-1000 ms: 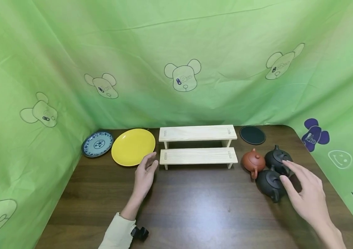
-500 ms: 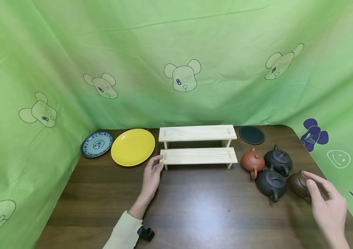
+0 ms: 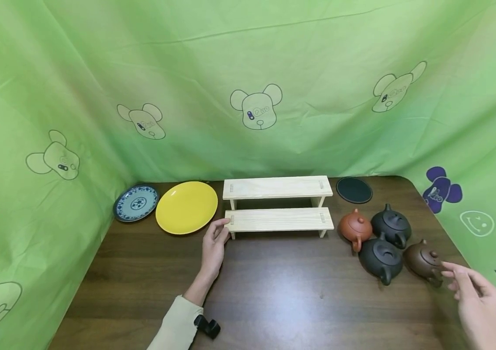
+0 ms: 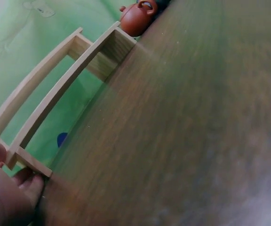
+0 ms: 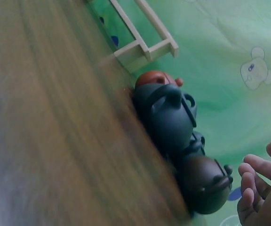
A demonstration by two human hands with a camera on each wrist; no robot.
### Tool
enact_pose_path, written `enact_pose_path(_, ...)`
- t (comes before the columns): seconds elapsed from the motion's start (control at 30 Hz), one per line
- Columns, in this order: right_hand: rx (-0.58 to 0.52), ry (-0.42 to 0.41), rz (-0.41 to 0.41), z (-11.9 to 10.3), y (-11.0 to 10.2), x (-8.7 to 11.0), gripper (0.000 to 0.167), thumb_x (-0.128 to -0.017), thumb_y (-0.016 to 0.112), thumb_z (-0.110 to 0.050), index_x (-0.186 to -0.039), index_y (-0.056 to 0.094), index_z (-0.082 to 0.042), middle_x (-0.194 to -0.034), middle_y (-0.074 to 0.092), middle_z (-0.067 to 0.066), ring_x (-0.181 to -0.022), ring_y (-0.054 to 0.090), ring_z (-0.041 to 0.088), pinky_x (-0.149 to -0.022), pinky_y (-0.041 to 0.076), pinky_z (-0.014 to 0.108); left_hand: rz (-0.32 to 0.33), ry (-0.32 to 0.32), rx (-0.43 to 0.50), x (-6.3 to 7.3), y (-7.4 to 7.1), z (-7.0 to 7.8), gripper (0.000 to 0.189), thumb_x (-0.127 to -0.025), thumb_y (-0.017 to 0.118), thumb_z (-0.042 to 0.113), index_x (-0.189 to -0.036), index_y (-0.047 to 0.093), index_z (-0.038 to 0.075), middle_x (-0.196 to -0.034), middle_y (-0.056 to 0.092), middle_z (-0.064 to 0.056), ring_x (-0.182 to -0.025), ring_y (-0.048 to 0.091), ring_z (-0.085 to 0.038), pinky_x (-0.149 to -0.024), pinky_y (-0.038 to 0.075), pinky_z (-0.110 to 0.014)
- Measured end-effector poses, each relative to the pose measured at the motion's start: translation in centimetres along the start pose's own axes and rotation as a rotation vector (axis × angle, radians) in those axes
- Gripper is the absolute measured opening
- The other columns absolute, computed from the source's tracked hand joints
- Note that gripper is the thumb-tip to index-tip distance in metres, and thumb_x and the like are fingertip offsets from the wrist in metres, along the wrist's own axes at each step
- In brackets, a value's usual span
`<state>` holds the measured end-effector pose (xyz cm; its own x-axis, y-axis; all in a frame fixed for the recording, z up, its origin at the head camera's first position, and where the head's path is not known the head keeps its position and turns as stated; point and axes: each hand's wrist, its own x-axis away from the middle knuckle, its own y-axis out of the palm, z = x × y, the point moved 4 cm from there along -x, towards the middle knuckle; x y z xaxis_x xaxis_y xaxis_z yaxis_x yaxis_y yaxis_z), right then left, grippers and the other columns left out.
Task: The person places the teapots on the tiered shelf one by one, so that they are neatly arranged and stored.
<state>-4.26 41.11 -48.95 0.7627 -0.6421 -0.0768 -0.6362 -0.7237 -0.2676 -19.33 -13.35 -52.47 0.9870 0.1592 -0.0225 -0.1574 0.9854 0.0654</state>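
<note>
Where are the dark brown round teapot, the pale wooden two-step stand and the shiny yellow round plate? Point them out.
Dark brown round teapot (image 3: 416,263): head view, left side of its body.
Pale wooden two-step stand (image 3: 279,219): head view, top of the lower step.
Shiny yellow round plate (image 3: 186,208): head view, bare middle.

Pale cream left sleeve, small blocky black device at the cuff.

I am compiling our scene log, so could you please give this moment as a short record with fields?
Left hand: grips the left end of the wooden stand
Right hand: beside the brown teapot, holding nothing
Other teapots: red teapot, far black teapot, near black teapot; grouped right of the stand
Plates: yellow plate and blue patterned plate, left of the stand
Dark disc: behind the red teapot
</note>
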Motion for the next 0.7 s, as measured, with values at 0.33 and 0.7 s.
enact_pose_path(0.33,-0.218,0.238,-0.068,2.7,-1.2,-0.1,0.029,-0.108,0.074,-0.015,-0.083,0.084,-0.024,-0.067,0.073,-0.011,-0.052,0.058,0.003,-0.049,0.049,0.014,-0.026,0.049,0.041,-0.1,0.0,-0.4,0.032,-0.117,0.050,0.003,-0.141,0.066,-0.010,-0.144,0.066,-0.026,-0.119,0.065,-0.010,-0.105,0.058,-0.025)
enact_pose_path(0.7,-0.263,0.284,-0.279,3.5,-0.3,0.3,0.037,-0.114,0.066,-0.020,-0.080,0.081,-0.021,-0.065,0.065,-0.009,-0.053,0.050,0.001,-0.040,0.028,0.025,-0.068,0.110,0.070,-2.3,-1.6,-5.5,0.030,-0.116,0.064,0.024,-0.140,0.077,0.014,-0.149,0.070,-0.006,-0.130,0.068,-0.017,-0.106,0.060,-0.026)
